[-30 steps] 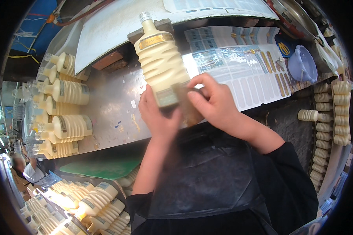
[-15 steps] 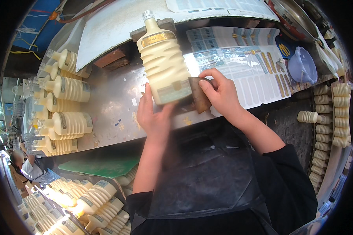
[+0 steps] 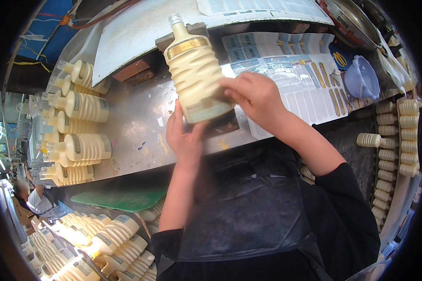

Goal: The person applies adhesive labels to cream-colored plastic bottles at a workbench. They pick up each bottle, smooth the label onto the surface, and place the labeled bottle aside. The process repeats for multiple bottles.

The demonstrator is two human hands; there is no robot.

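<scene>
A cream bottle point(image 3: 194, 75) with wavy ridges, a clear threaded neck and a gold band lies tilted on a dark support point(image 3: 230, 123), its neck pointing away from me. My left hand point(image 3: 185, 136) grips its lower left side and base, fingers along the edge. A pale label point(image 3: 206, 110) covers the lower front. Over the bottle's right edge, beside the label, my right hand point(image 3: 258, 98) is closed in a pinch. The brown flat piece it held a moment ago is mostly hidden and blurred at the fingertips.
Similar bottles point(image 3: 86, 107) lie stacked at the table's left, with more point(image 3: 117, 234) below left and on racks point(image 3: 409, 133) at right. Sticker sheets point(image 3: 286, 70) cover the right of the metal table point(image 3: 131, 122). A lilac bucket point(image 3: 362, 79) stands at its far right.
My right hand has moved up and slightly left, from beside the bottle's base to its right edge. The brown piece no longer shows plainly. The left hand keeps its hold.
</scene>
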